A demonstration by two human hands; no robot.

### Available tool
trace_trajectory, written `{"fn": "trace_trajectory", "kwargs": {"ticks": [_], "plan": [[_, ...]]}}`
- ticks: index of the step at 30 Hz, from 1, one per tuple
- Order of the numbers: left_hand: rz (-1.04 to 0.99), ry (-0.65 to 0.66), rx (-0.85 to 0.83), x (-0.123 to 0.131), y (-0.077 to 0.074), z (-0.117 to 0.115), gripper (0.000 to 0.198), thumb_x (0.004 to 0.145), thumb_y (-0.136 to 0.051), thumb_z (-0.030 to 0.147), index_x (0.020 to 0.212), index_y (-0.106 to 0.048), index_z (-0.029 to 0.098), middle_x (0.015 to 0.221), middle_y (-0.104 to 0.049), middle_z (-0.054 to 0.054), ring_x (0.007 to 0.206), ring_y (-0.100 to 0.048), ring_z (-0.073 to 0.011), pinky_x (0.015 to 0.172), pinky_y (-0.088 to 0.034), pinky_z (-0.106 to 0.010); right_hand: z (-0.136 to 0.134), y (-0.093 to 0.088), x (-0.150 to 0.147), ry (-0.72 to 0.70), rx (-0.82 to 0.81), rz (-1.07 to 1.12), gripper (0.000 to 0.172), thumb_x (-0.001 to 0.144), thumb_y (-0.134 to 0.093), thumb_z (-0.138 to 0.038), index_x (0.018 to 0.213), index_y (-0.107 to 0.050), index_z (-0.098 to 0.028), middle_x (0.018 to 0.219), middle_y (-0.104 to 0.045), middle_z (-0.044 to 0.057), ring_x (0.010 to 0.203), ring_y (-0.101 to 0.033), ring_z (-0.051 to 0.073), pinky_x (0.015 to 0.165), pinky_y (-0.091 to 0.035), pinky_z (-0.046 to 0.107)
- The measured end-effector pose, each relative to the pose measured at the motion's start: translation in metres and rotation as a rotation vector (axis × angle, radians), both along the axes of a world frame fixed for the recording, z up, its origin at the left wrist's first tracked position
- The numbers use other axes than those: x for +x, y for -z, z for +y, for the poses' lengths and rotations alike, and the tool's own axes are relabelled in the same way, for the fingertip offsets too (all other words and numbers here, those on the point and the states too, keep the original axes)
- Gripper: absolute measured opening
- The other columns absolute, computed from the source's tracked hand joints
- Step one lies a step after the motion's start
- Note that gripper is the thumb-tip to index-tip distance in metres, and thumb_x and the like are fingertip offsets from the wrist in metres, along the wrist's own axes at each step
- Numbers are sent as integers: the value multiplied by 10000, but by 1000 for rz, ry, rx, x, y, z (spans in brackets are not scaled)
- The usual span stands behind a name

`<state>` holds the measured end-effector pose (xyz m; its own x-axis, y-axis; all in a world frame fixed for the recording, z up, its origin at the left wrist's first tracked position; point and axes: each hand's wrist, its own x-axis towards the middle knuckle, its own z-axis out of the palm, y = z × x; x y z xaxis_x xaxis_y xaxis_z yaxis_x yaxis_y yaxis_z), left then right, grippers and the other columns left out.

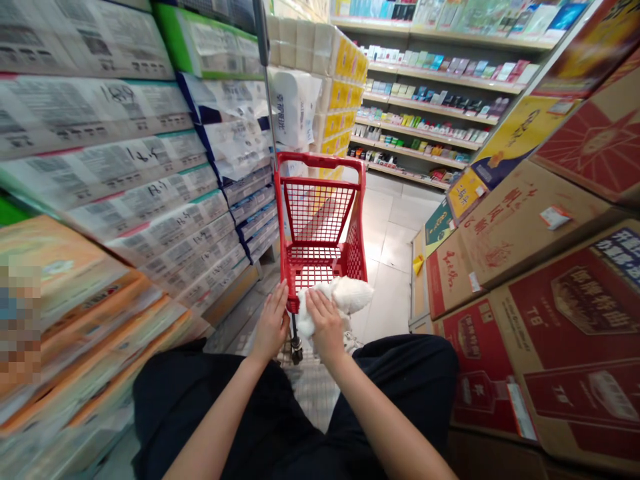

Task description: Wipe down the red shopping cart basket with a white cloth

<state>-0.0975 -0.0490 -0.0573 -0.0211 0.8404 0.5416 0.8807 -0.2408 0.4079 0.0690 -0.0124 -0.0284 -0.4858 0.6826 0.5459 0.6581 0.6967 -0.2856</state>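
The left hand (271, 321) curls its fingers over the near rim of a red wire shopping cart (320, 161). The right hand (326, 325) presses spread fingers onto a fleecy white bundle (345, 295) draped over that rim. Cardboard cartons (530, 280) and wrapped paper stacks (125, 167) flank the tiled aisle floor (385, 280).

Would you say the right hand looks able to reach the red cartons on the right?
Probably yes: the right hand rests on a white fluffy item, and only open floor lies between it and the red cartons.
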Motion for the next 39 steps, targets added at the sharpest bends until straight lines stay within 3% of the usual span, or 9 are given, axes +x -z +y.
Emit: {"fn": "trace_trajectory", "kwargs": {"ticks": [3,6,14,17,22,27,30,33,39], "plan": [[4,46,-19,-4,-1,-3,786,857,-443,94,1555,-96,200,1600,-244,-137,1485,-215,-262,1179,-270,-521,-7,-3,-35,-27,-13,-7,537,902,-433,-46,1427,-467,-156,1422,-545,90,1338,-474,223,1159,-321,439],[17,50,-33,-6,-4,-4,779,862,-437,98,1555,-96,200,1594,-260,-141,1483,-223,-262,1175,-281,-520,-5,-4,-33,-55,17,-31,511,927,-431,-67,1427,-465,-167,1424,-543,85,1334,-479,216,1146,-338,427],[46,-6,13,0,-3,2,745,881,-368,43,1556,-109,226,1582,-302,-113,1473,-256,-237,1168,-309,-499,42,-8,97,-113,110,-89,450,974,-422,-162,1413,-497,-230,1378,-588,74,1324,-499,198,1141,-339,408],[27,-2,23,1,-2,2,755,875,-376,46,1556,-108,230,1589,-286,-106,1472,-258,-244,1167,-308,-505,53,-15,119,-95,60,-90,439,962,-446,-165,1382,-532,-259,1343,-617,63,1273,-545,198,1169,-297,442],[4,-14,18,2,-2,1,751,875,-369,47,1555,-110,234,1591,-280,-106,1473,-255,-240,1165,-307,-503,26,-13,68,70,-9,-42,483,913,-454,-76,1374,-538,-193,1365,-598,82,1273,-539,236,1131,-353,458],[13,16,-15,-4,0,-2,780,859,-416,82,1556,-93,215,1599,-252,-127,1482,-228,-254,1172,-286,-514,-4,-5,-22,10,26,-95,506,920,-467,-92,1422,-471,-153,1436,-525,120,1333,-479,264,1113,-374,463],[25,43,-32,-7,0,-3,814,838,-448,95,1556,-80,201,1603,-237,-136,1484,-217,-260,1176,-277,-517,-6,-4,-40,-27,33,-81,503,934,-472,-115,1434,-451,-161,1449,-513,106,1335,-478,237,1129,-364,456],[34,31,-28,-6,-2,-2,779,850,-414,74,1554,-106,204,1593,-267,-134,1480,-232,-253,1168,-295,-518,3,-3,-15,-100,74,-102,508,950,-461,-130,1452,-432,-203,1447,-519,76,1347,-468,204,1130,-371,421],[44,-7,9,-1,-4,2,751,874,-367,47,1555,-112,233,1585,-296,-105,1475,-249,-235,1166,-306,-503,42,-7,99,-98,173,-105,440,990,-398,-155,1414,-495,-226,1385,-581,81,1319,-507,196,1132,-354,405]]}}
